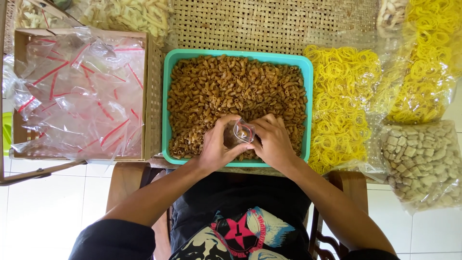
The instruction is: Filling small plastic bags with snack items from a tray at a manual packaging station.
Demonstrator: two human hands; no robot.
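A small clear bag (242,131) is pinched between the left hand (215,147) and right hand (274,142), held low over the teal tray (166,106) so the brown macaroni (231,86) lies within easy scooping reach.

A woven mat (269,26) carried everything; on it sat a teal tray (166,96), a cardboard box (153,96), and clear snack bags (423,163).

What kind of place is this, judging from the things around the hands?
Probably a small home snack-packing spot. A teal tray of brown macaroni-shaped snacks, a box of empty zip bags and big bags of yellow ring crackers surround the hands, both on a small bag.
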